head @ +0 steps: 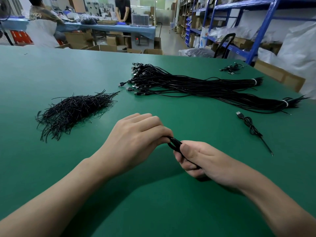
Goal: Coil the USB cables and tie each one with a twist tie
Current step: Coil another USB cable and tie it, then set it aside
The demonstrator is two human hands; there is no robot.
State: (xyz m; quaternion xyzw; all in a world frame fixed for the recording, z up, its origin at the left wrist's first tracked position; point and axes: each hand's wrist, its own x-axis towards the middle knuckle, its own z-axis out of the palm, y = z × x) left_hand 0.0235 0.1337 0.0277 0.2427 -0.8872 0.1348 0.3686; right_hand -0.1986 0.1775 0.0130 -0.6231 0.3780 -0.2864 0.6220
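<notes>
A coiled black USB cable point(175, 144) is held between both hands above the green table point(51, 74). My left hand point(135, 139) pinches one end of the coil with curled fingers. My right hand point(200, 159) grips the other end, thumb on top; most of the coil is hidden in its palm. A heap of black twist ties point(73, 111) lies to the left. Two big bundles of uncoiled USB cables point(196, 86) lie beyond the hands. One coiled, tied cable point(250, 125) lies to the right.
A small cluster of cables point(231, 68) sits at the table's far right corner. Blue shelving point(256, 40) and white sacks point(297, 48) stand to the right. Two people work at a blue table point(111, 28) in the background, with cardboard boxes beneath it.
</notes>
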